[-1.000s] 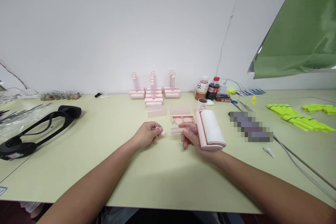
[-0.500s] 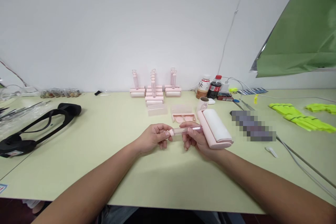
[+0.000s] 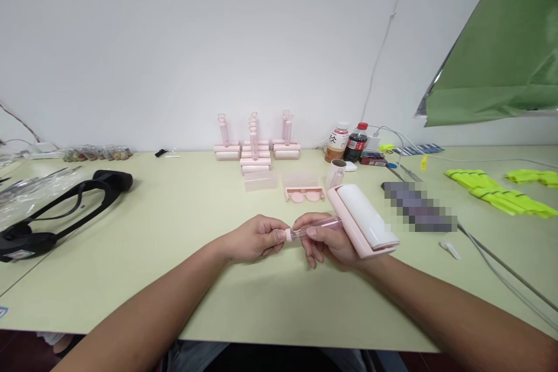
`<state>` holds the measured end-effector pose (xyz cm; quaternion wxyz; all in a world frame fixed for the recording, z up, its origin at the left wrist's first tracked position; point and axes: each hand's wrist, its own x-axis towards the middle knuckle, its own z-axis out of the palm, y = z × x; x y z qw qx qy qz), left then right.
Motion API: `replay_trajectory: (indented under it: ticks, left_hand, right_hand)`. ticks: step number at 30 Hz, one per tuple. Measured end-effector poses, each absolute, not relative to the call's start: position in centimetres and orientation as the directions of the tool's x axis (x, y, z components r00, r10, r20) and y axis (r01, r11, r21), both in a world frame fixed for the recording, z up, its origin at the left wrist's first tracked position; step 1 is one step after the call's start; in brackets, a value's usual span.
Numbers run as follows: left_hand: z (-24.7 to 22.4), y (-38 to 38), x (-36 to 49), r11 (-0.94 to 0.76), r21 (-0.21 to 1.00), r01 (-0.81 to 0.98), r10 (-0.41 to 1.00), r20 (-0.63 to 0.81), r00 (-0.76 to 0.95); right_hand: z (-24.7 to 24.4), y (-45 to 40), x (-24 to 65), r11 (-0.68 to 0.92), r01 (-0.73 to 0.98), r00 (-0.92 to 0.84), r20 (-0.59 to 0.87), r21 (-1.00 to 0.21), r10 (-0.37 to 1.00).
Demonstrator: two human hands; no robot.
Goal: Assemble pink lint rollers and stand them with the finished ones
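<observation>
A pink lint roller (image 3: 366, 218) with a white roll and a clear pinkish handle is between my hands, tilted above the table. My right hand (image 3: 329, 241) is wrapped round the handle close to the roller head. With thumb and fingers, my left hand (image 3: 257, 238) pinches the pale pink cap at the handle's end. Beyond the hands lie an open pink case part (image 3: 304, 195) with round cutouts and a clear cover (image 3: 260, 181). A spare roll (image 3: 336, 173) stands upright to their right.
Several assembled lint rollers (image 3: 255, 154) stand by the wall. Two bottles (image 3: 336, 142) are at the back right, with a blurred-out dark object (image 3: 418, 206), cables and yellow fabric pieces (image 3: 501, 192) further right. A black headset (image 3: 65, 209) lies on the left.
Both hands have moved slightly down with the lint roller, and its head has swung a little to the right. The left hand still pinches the handle's end.
</observation>
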<state>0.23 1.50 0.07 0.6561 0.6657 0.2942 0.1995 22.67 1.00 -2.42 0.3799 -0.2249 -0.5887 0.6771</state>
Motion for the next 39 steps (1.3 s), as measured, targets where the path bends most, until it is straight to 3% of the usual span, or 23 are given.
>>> replay_trajectory:
  ticks: [7, 19, 24, 29, 35, 39]
  left_hand:
    - [-0.4, 1.4, 0.3, 0.03, 0.997, 0.075, 0.674, -0.076, 0.735]
    - [0.3, 0.4, 1.1, -0.139, 0.98, 0.141, 0.772, 0.018, 0.635]
    - [0.1, 0.4, 1.1, -0.239, 0.963, 0.126, 0.757, 0.104, 0.645]
    - [0.1, 0.1, 1.4, -0.422, 0.878, 0.228, 0.787, 0.23, 0.573]
    - [0.0, -0.1, 1.7, -0.499, 0.804, 0.325, 0.792, 0.271, 0.547]
    - [0.1, -0.3, 1.9, -0.609, 0.608, 0.509, 0.784, 0.364, 0.503]
  right_hand:
    - [-2.6, 0.8, 22.3, 0.02, -0.235, -0.586, 0.158, -0.972, 0.795]
    - [-3.2, 0.2, 21.4, -0.037, -0.423, -0.515, 0.207, -0.905, 0.832]
    - [-3.1, 0.1, 21.2, -0.074, -0.421, -0.519, 0.173, -0.904, 0.837]
    - [-3.0, 0.4, 21.1, -0.092, -0.456, -0.477, 0.156, -0.885, 0.865]
    - [-1.9, 0.4, 21.2, -0.129, -0.459, -0.479, 0.122, -0.879, 0.869]
    - [-1.6, 0.3, 21.2, -0.074, -0.42, -0.454, 0.138, -0.905, 0.88]
